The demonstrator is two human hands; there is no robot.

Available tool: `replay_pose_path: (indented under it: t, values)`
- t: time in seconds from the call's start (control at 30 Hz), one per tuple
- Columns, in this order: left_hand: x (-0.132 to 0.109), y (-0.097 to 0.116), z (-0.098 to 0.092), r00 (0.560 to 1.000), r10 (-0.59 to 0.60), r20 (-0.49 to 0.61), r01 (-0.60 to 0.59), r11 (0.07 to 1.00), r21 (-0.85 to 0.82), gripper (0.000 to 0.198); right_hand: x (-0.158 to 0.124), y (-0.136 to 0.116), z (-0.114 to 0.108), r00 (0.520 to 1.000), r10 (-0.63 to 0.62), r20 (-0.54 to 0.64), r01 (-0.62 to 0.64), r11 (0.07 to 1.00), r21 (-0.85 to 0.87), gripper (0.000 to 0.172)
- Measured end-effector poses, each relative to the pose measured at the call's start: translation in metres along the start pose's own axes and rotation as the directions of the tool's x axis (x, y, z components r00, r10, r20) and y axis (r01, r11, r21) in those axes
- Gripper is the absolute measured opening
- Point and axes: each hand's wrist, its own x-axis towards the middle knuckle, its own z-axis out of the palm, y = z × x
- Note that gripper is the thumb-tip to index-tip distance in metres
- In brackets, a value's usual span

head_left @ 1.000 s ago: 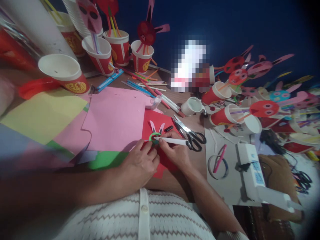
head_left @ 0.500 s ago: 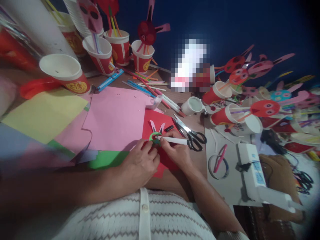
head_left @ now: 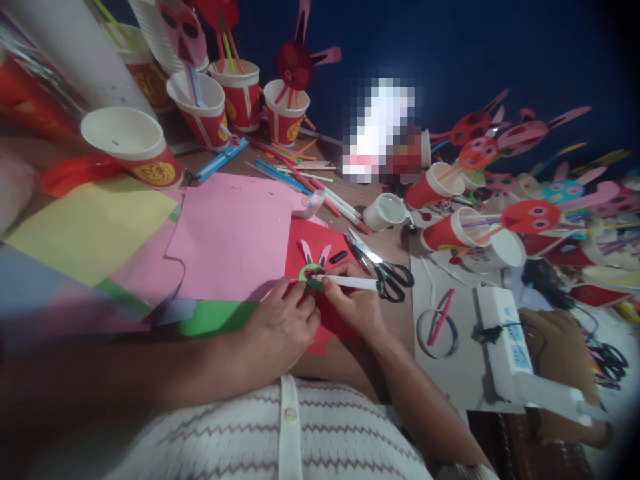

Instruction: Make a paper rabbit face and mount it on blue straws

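Note:
My right hand pinches a white pen, its tip at a small green ring that lies on a red paper sheet. My left hand is closed, its fingertips pressing the ring's near side. A white ear-shaped cutout lies on the red sheet just beyond the ring. Black-handled scissors rest right of my right hand, touching the pen's far end.
Pink, yellow and green paper sheets spread to the left. Red paper cups with straws stand at the back. Loose pens lie mid-table. A tape ring and a white power strip sit right, near finished paper animals.
The pen tip has shifted slightly around the green ring; both hands stay in place.

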Motion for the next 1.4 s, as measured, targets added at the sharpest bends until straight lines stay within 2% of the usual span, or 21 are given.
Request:
replay_pose_path:
  t: [0.5, 0.73, 0.93, 1.4]
  values:
    - [-0.0001, -0.0001, 0.0018, 1.0, 0.001, 0.001, -0.001, 1.0, -0.005, 0.029, -0.0006, 0.0003, 0.0026, 0.999, 0.034, 0.029, -0.034, 0.999, 0.032, 0.01]
    - [-0.0004, 0.0007, 0.0012, 1.0, -0.003, 0.018, 0.003, 1.0, -0.004, 0.029, 0.0002, 0.0003, 0.0037, 0.999, 0.051, 0.001, -0.051, 0.998, 0.048, 0.01]
    - [0.001, 0.0003, -0.0001, 0.999, -0.007, 0.042, 0.007, 1.0, 0.001, 0.029, 0.001, 0.0012, 0.0032, 0.999, 0.043, -0.007, -0.043, 0.999, 0.03, 0.011]
    - [0.0003, -0.001, 0.0004, 1.0, 0.005, 0.024, -0.004, 1.0, -0.001, 0.028, 0.0004, 0.0014, 0.0012, 1.0, 0.027, 0.003, -0.027, 0.999, 0.031, 0.009]
